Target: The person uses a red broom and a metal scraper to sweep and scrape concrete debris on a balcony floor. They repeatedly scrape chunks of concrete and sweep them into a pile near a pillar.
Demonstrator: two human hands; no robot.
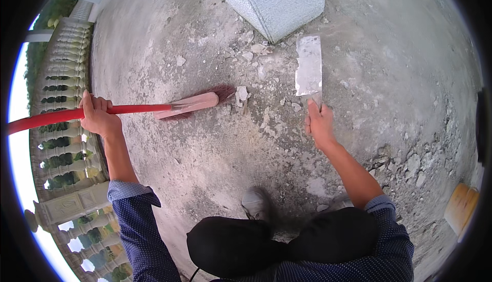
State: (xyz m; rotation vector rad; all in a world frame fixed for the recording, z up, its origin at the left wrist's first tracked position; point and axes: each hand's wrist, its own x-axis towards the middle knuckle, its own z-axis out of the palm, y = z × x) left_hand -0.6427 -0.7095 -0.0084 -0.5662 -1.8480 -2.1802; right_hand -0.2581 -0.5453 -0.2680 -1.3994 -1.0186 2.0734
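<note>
My left hand point(99, 113) grips the red handle of a broom point(186, 106). The broom's pink head and dark red bristles lie low over the rough concrete floor point(215, 159), beside a pale flake of plaster point(241, 94). In my right hand point(321, 124) is a wide scraper point(308, 64) with a white-smeared metal blade. Its blade points away from me, close to the foot of a pale textured pillar point(280, 5). Loose chips point(261, 48) lie around the pillar's corner.
A stone balustrade point(65, 86) runs along the left. More broken debris point(413, 164) is heaped at the right, near a yellowish container point(461, 209). My shoe point(255, 204) rests on the floor below my bent knees.
</note>
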